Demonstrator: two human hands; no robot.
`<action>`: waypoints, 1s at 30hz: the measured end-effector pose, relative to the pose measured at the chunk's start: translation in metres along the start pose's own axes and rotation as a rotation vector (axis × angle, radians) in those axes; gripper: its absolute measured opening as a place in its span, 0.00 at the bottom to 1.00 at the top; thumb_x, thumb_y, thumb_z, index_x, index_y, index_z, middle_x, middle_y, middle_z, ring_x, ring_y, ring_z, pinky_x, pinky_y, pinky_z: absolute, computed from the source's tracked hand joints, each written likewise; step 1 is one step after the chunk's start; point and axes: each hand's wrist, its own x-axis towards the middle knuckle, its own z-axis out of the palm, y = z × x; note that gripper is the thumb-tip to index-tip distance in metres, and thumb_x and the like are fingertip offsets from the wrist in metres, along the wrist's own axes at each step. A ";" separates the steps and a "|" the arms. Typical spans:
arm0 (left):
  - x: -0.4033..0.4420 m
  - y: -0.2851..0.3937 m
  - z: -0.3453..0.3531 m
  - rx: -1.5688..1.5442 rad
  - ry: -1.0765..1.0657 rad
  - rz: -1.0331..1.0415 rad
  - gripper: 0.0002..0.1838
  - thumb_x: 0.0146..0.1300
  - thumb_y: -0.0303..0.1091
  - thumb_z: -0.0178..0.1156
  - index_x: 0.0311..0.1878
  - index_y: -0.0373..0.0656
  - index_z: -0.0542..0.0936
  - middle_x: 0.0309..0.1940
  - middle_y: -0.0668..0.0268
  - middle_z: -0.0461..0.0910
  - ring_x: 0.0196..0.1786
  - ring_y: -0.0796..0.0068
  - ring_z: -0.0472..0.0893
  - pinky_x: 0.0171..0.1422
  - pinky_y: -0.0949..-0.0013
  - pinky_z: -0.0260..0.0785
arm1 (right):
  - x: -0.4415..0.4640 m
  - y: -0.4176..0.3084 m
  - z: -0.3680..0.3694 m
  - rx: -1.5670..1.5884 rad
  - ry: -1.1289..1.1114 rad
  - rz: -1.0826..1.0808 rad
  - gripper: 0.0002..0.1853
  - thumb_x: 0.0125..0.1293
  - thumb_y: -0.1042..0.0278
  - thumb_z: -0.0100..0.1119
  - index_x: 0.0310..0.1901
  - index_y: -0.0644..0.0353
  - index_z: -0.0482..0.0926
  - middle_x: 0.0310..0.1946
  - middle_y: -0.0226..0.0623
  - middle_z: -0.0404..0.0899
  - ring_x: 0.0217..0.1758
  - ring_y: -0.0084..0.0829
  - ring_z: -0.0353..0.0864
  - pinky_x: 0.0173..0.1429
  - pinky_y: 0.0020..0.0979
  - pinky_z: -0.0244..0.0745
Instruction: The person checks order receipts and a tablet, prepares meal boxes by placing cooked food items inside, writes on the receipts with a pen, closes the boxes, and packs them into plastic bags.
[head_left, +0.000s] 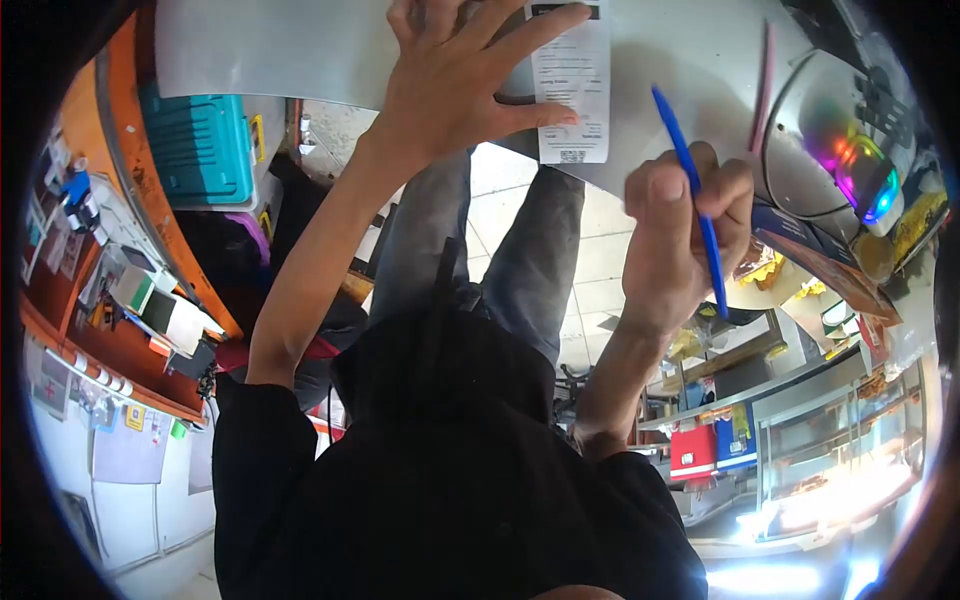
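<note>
The printed slip (592,85) lies on the grey surface (270,50), close to its near edge, under the spread fingers of the left hand (435,105), which seem to steady it. The right hand (660,250) pinches a blue pen (672,120) beside the slip, apart from it. A QR code (572,156) shows at the slip's foot; its small print is too blurred to read.

The place looks like a shop: a printed receipt (573,95) and a glowing mouse (872,185) lie on a grey counter (655,50), a glass case (835,440) stands to the right, and wooden shelves (150,372) to the left hold small items.
</note>
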 end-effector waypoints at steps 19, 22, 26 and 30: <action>-0.002 -0.022 0.041 0.221 0.246 0.174 0.50 0.47 0.82 0.54 0.66 0.56 0.76 0.73 0.70 0.63 0.56 0.61 0.59 0.62 0.49 0.46 | 0.034 0.070 0.007 -0.293 -0.112 -0.286 0.10 0.54 0.80 0.74 0.29 0.63 0.78 0.22 0.26 0.79 0.25 0.11 0.76 0.28 0.13 0.66; -0.003 -0.022 0.041 0.225 0.241 0.175 0.51 0.46 0.82 0.54 0.67 0.56 0.75 0.73 0.70 0.62 0.56 0.60 0.59 0.62 0.49 0.46 | 0.034 0.075 0.007 -0.325 -0.104 -0.340 0.09 0.53 0.80 0.74 0.28 0.63 0.79 0.21 0.26 0.78 0.24 0.11 0.75 0.26 0.14 0.65; 0.001 -0.004 0.012 0.140 -0.012 0.027 0.52 0.44 0.82 0.55 0.67 0.55 0.75 0.73 0.70 0.62 0.56 0.60 0.59 0.62 0.49 0.46 | 0.032 0.080 0.007 -0.371 -0.095 -0.379 0.10 0.52 0.80 0.75 0.27 0.63 0.79 0.20 0.26 0.78 0.23 0.10 0.74 0.25 0.14 0.63; -0.002 -0.019 0.035 0.198 0.166 0.131 0.53 0.43 0.82 0.54 0.67 0.55 0.75 0.73 0.70 0.62 0.56 0.60 0.59 0.62 0.49 0.46 | 0.031 0.083 0.012 -0.259 0.029 -0.329 0.10 0.52 0.80 0.75 0.26 0.63 0.79 0.19 0.25 0.78 0.22 0.10 0.74 0.24 0.15 0.63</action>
